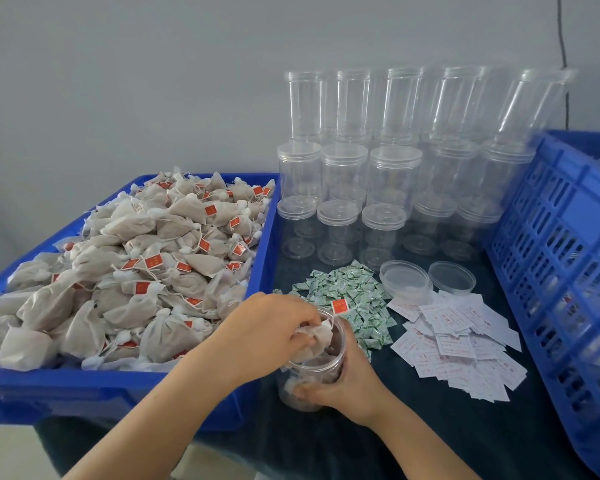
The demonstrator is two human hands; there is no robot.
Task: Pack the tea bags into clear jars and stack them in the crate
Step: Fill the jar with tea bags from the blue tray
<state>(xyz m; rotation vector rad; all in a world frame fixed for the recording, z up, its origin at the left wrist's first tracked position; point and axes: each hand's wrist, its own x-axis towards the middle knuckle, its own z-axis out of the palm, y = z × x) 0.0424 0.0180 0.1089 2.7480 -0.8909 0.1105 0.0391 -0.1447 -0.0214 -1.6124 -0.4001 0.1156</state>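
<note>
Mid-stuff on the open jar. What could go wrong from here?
1. The red tag hangs outside the jar rim; it could get caught under a lid.
2. The left hand presses a tea bag down while the right hand grips low; the jar might tip onto the green sachets.

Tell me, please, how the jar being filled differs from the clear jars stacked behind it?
The jar being filled has no lid, while most of the stacked jars wear theirs. It already holds tea bags; the stacked jars look empty. The right hand grips it while the left hand pushes in a tea bag; nobody touches the stacked jars. Both are clear plastic cylinders of the same kind.
</note>
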